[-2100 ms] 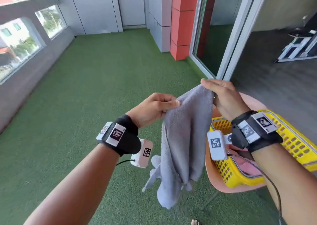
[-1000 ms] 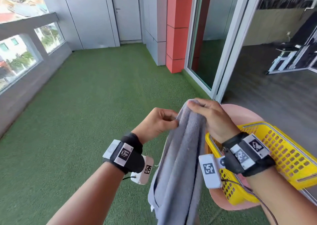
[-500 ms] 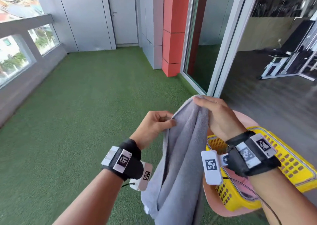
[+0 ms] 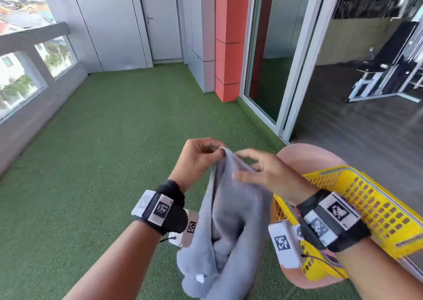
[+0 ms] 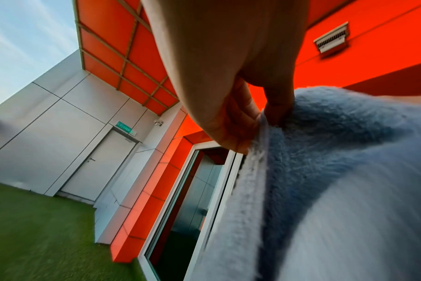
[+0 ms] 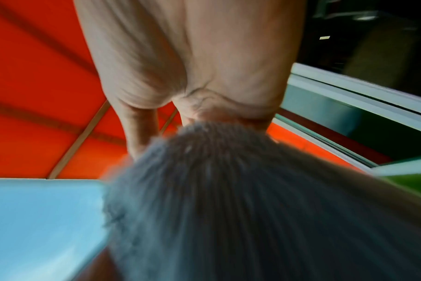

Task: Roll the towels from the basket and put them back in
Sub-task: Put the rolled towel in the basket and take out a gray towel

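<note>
A grey towel (image 4: 229,219) hangs in the air in front of me, folded lengthwise, its lower end out of view. My left hand (image 4: 220,151) pinches its top corner between thumb and fingertips, seen close in the left wrist view as the left hand (image 5: 260,117) on the fluffy towel (image 5: 337,171). My right hand (image 4: 239,166) is just right of it, blurred, its thumb and loosely spread fingers on either side of the top edge. In the right wrist view the towel (image 6: 228,190) hangs from under the palm. The yellow basket (image 4: 377,208) sits at my right.
The basket rests on a pink round seat (image 4: 304,155). Green artificial turf (image 4: 114,162) covers the balcony floor ahead and to the left. A glass sliding door frame (image 4: 286,107) and a red pillar (image 4: 229,48) stand ahead right. A low wall with windows runs along the left.
Both hands have come lower and closer together at the towel's top. The right hand has slid along the edge toward the left hand, and its fingers have loosened.
</note>
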The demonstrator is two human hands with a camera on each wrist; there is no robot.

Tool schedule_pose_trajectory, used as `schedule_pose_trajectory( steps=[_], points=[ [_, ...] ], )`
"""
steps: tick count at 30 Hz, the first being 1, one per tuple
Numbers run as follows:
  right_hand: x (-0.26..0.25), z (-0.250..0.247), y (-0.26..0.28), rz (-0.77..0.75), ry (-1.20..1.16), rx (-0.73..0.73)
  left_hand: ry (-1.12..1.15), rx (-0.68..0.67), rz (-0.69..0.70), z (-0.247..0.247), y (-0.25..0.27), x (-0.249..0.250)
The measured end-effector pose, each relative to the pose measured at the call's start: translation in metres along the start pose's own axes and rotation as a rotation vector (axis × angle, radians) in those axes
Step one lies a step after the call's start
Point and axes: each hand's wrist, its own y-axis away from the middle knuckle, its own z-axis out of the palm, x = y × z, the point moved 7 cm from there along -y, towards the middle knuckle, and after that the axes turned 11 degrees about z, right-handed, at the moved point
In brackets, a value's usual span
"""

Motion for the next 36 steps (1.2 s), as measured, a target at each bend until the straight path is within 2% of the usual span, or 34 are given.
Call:
schedule_pose_trajectory(
  steps=[2,3,6,7,8,9,11,13,16,19,21,23,25,27,28,30,32,34,36],
  points=[
    [0.002,0.013,-0.002,-0.015,0.096,0.001,-0.013,-0.016,0.027,0.001,-0.006,0.004],
    [-0.004,0.01,-0.001,-0.048,0.034,0.031,-0.032,-0.069,0.034,0.004,-0.006,0.003],
    [-0.028,-0.019,0.002,-0.117,-0.34,0.125,-0.193,-0.305,-0.022,0.015,0.011,-0.021],
    [-0.031,-0.029,0.004,-0.118,-0.452,0.153,-0.237,-0.33,-0.044,0.014,0.017,-0.03],
    [-0.031,-0.035,0.004,-0.113,-0.491,0.172,-0.25,-0.314,-0.051,0.01,0.019,-0.033],
    [-0.033,-0.035,0.005,-0.115,-0.431,0.185,-0.232,-0.276,-0.044,0.005,0.018,-0.031],
    [-0.026,-0.018,0.007,-0.125,-0.091,0.167,-0.156,-0.181,-0.007,-0.005,0.01,-0.017],
    [-0.009,0.009,0.006,-0.074,0.093,0.083,-0.113,-0.091,0.024,-0.013,-0.004,-0.001],
    [0.004,0.021,0.0,-0.002,0.039,0.01,-0.145,-0.058,0.062,-0.009,-0.011,0.012],
    [-0.015,-0.013,-0.001,-0.062,-0.226,0.16,-0.197,-0.167,0.014,0.001,0.002,-0.005],
    [-0.021,-0.039,0.002,-0.089,-0.412,0.277,-0.225,-0.182,-0.021,0.003,0.009,-0.012],
    [-0.02,-0.035,0.0,-0.08,-0.345,0.262,-0.165,-0.099,-0.015,-0.001,0.007,-0.006],
    [-0.009,-0.006,-0.005,-0.015,-0.113,0.126,-0.126,-0.018,0.035,-0.004,-0.003,0.01],
    [-0.005,0.014,-0.006,0.014,0.013,0.039,-0.154,-0.027,0.077,-0.002,-0.011,0.019],
    [-0.009,0.012,-0.006,0.002,-0.026,0.057,-0.172,-0.058,0.077,0.0,-0.011,0.018],
    [-0.018,-0.006,-0.005,-0.024,-0.266,0.112,-0.175,-0.096,0.031,0.001,-0.005,0.007],
    [-0.024,-0.028,-0.003,-0.039,-0.45,0.188,-0.153,-0.083,-0.016,-0.004,0.002,0.0],
    [-0.025,-0.032,-0.003,-0.055,-0.429,0.204,-0.133,-0.039,-0.01,-0.009,0.001,0.005],
    [-0.023,-0.01,-0.006,-0.048,-0.234,0.139,-0.117,0.015,0.04,-0.011,-0.008,0.019]
  ],
)
